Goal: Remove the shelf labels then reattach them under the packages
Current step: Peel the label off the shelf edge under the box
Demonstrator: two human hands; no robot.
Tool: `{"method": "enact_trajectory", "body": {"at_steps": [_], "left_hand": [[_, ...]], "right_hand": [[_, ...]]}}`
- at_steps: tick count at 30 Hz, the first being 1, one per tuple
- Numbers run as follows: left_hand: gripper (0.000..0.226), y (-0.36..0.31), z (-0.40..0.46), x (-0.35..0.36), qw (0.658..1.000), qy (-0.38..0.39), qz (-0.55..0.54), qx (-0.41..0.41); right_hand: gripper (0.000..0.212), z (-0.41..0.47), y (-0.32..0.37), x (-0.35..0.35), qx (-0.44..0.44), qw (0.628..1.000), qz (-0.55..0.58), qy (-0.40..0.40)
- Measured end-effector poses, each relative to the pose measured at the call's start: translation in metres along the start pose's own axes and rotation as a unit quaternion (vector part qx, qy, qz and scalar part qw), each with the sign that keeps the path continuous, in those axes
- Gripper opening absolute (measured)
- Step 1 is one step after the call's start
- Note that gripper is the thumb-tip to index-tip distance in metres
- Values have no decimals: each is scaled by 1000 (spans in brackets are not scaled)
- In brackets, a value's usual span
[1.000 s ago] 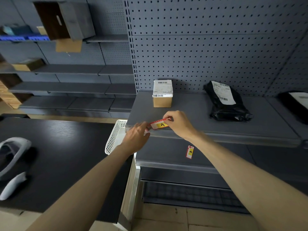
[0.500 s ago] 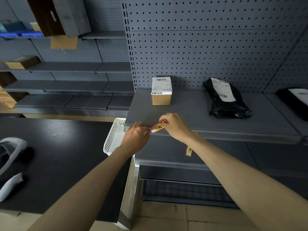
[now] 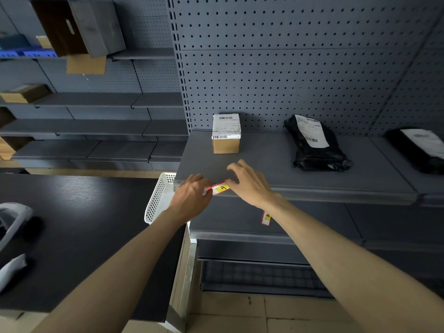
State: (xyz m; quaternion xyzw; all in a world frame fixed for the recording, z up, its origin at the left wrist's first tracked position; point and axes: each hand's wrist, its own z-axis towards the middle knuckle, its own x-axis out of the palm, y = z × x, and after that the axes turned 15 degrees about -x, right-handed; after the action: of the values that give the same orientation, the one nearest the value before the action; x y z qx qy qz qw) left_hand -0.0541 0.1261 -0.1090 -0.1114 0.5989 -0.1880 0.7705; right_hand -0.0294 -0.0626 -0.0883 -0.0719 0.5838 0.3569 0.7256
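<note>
A red, white and yellow shelf label marked A [image 3: 220,188] lies against the front lip of the grey shelf [image 3: 336,192], below the small cardboard box [image 3: 225,133]. My left hand [image 3: 192,197] pinches its left end. My right hand [image 3: 248,182] holds its right end, fingers spread over the shelf edge. A second label [image 3: 265,218] hangs on the shelf below, partly hidden by my right forearm. A black mailer bag [image 3: 317,144] lies to the right of the box, another black bag [image 3: 418,149] at the far right.
A white perforated basket [image 3: 159,199] stands at the shelf's left corner, beside a black table [image 3: 79,227]. A white device [image 3: 12,219] lies at the table's left edge. Grey shelving with cardboard boxes [image 3: 79,27] runs along the far left.
Both hands have pressed label A down from a tilted hold in the air onto the shelf's front lip. The right fingers have spread out over the edge.
</note>
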Motion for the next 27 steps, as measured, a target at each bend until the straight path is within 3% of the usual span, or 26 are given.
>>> {"method": "enact_trajectory", "body": {"at_steps": [4, 10, 17, 27], "left_hand": [[16, -25, -8, -2, 999, -15, 7, 34], [19, -72, -27, 24, 995, 70, -7, 68], [27, -104, -43, 92, 987, 158, 6, -3], [39, -127, -29, 205, 978, 148, 61, -134]], "right_hand": [[23, -29, -9, -15, 10, 999, -38, -26], [29, -90, -29, -19, 40, 997, -72, -4], [31, -155, -73, -4, 76, 993, -86, 37], [31, -185, -158, 57, 76, 992, -101, 28]]}}
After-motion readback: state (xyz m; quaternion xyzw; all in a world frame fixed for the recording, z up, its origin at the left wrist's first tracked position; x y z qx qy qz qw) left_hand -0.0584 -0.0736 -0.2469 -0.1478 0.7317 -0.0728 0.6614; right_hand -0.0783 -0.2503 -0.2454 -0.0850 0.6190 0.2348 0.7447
